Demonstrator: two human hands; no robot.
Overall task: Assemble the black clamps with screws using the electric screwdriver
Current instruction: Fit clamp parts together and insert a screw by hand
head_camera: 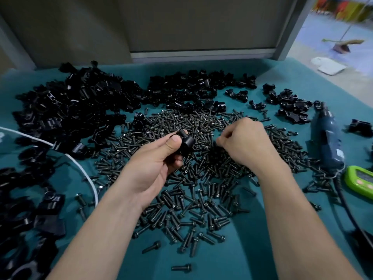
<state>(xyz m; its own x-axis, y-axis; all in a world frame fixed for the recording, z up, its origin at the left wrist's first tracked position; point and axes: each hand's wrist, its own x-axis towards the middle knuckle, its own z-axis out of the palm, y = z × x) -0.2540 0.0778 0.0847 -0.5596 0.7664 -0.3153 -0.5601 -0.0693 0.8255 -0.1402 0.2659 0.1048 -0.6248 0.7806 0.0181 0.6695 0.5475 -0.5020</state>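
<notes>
My left hand (159, 160) grips a black clamp (186, 143) between thumb and fingers, held above a wide pile of black screws (201, 178) spread over the teal table cover (242, 249). My right hand (246, 142) hovers over the same pile with its fingers curled down into the screws; whether a screw is pinched I cannot tell. The blue electric screwdriver (328, 142) lies on the table to the right of my right hand, untouched.
Big heaps of black clamp parts (76, 110) fill the left and far side, with a smaller group (290, 106) at the far right. A white cable (84, 174) curves at left. A green device (361, 180) sits near the screwdriver's cord.
</notes>
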